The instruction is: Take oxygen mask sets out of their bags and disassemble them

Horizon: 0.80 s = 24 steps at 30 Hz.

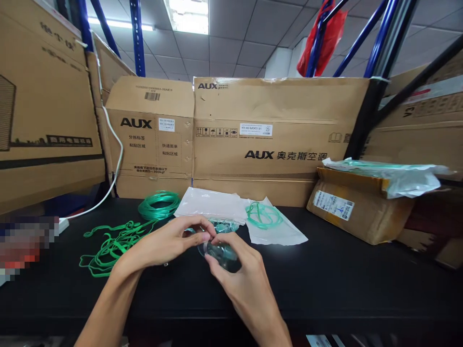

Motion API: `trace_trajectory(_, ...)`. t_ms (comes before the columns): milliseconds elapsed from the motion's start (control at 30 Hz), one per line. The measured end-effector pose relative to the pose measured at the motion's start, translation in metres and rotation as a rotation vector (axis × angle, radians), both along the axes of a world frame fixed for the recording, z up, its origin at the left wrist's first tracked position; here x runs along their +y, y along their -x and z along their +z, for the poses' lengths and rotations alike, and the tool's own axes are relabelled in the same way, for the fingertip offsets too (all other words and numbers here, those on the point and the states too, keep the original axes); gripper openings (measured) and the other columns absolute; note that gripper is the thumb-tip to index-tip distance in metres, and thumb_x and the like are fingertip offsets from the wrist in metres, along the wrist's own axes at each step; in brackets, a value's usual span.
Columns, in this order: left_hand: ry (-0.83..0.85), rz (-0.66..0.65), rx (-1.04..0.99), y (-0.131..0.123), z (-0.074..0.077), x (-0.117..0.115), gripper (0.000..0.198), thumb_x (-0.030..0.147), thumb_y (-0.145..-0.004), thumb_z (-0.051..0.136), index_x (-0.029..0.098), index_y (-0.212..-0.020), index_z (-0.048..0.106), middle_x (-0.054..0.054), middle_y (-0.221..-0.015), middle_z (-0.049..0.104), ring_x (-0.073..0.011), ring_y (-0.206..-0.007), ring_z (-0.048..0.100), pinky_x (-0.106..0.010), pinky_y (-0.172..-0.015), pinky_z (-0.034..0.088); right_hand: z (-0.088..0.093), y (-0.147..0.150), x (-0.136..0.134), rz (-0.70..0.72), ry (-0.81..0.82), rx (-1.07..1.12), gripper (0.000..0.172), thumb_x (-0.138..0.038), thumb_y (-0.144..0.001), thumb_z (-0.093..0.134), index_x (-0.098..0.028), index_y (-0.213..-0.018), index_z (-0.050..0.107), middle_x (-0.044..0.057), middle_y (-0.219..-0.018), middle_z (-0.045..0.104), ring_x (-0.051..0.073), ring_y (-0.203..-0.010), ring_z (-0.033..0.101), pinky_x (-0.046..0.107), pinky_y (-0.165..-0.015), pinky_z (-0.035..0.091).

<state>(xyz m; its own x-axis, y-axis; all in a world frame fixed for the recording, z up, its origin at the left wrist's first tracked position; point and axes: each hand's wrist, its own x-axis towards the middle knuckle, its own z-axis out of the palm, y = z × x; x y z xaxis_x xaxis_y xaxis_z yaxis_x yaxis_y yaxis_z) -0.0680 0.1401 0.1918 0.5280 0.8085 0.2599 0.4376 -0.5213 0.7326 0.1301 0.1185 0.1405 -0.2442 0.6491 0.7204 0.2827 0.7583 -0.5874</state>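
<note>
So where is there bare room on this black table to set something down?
Bare: right of the right hand, in front of the brown cardboard box; front left, between the tangled green straps and the near edge of the black table. Crowded: behind both hands, with coiled green tubing and white packets.

In view are one left hand (181, 240), one right hand (245, 265), one clear greenish piece (227, 254), two coils of green tubing (159, 208) (265, 225), one tangle of green straps (115, 249), two AUX-printed cardboard back panels (152, 149) (278, 113), one small labelled carton (361, 209) and one white cable (122, 149).
</note>
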Motion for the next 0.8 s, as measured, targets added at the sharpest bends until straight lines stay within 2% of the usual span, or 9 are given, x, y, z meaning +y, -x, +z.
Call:
trace_trajectory(133, -0.037, 0.121, -0.051, 0.000, -0.011, 0.011, 0.028, 0.046, -0.096, 0.058, 0.021, -0.110, 0.063, -0.004, -0.109, 0.067, -0.0217, -0.103, 0.061, -0.032, -0.091, 0.047, -0.003, 0.011, -0.004, -0.139, -0.106, -0.130, 0.043, -0.003, -0.093, 0.055, -0.027, -0.127, 0.062, 0.005, -0.112, 0.069, 0.023, -0.099, 0.068, 0.036, -0.088, 0.055)
trace_trajectory(233, -0.022, 0.204, -0.026, -0.004, -0.021, 0.020, 0.040, 0.056, -0.097, 0.052, 0.018, -0.100, 0.063, -0.004, -0.093, 0.068, -0.0213, -0.086, 0.063, -0.032, -0.081, 0.049, -0.002, 0.014, -0.003, -0.253, -0.174, -0.228, 0.045, -0.003, -0.095, 0.050, -0.026, -0.132, 0.059, 0.008, -0.112, 0.069, 0.026, -0.099, 0.068, 0.040, -0.083, 0.058)
trace_trajectory(300, -0.012, 0.191, -0.013, -0.008, -0.025, 0.024, 0.050, 0.062, -0.097, 0.045, 0.016, -0.089, 0.064, -0.005, -0.085, 0.067, -0.0213, -0.080, 0.062, -0.031, -0.076, 0.049, -0.001, 0.016, -0.002, -0.283, -0.193, -0.240, 0.043, -0.003, -0.096, 0.048, -0.023, -0.131, 0.061, 0.009, -0.110, 0.070, 0.027, -0.097, 0.068, 0.041, -0.081, 0.059)
trace_trajectory(400, -0.025, 0.154, -0.040, -0.014, -0.023, 0.026, 0.055, 0.064, -0.095, 0.046, 0.015, -0.081, 0.065, -0.005, -0.086, 0.068, -0.0226, -0.084, 0.061, -0.031, -0.079, 0.049, 0.001, 0.017, 0.001, -0.309, -0.204, -0.224, 0.039, -0.004, -0.097, 0.047, -0.019, -0.130, 0.061, 0.012, -0.113, 0.071, 0.030, -0.101, 0.068, 0.046, -0.083, 0.060)
trace_trajectory(600, -0.036, 0.169, -0.147, -0.019, -0.014, 0.019, 0.053, 0.060, -0.098, 0.044, 0.015, -0.088, 0.069, -0.006, -0.092, 0.072, -0.0259, -0.097, 0.061, -0.035, -0.091, 0.046, 0.006, 0.015, 0.005, -0.319, -0.250, -0.149, 0.033, -0.004, -0.095, 0.052, -0.022, -0.120, 0.061, 0.008, -0.109, 0.070, 0.024, -0.101, 0.069, 0.038, -0.089, 0.058)
trace_trajectory(800, -0.051, 0.144, -0.261, -0.028, -0.007, 0.010, 0.044, 0.059, -0.090, 0.060, 0.016, -0.088, 0.068, -0.005, -0.092, 0.071, -0.0250, -0.098, 0.063, -0.033, -0.093, 0.046, 0.012, 0.008, 0.013, -0.310, -0.322, -0.130, 0.028, -0.007, -0.097, 0.055, -0.020, -0.122, 0.056, 0.008, -0.107, 0.067, 0.022, -0.100, 0.068, 0.036, -0.088, 0.057)
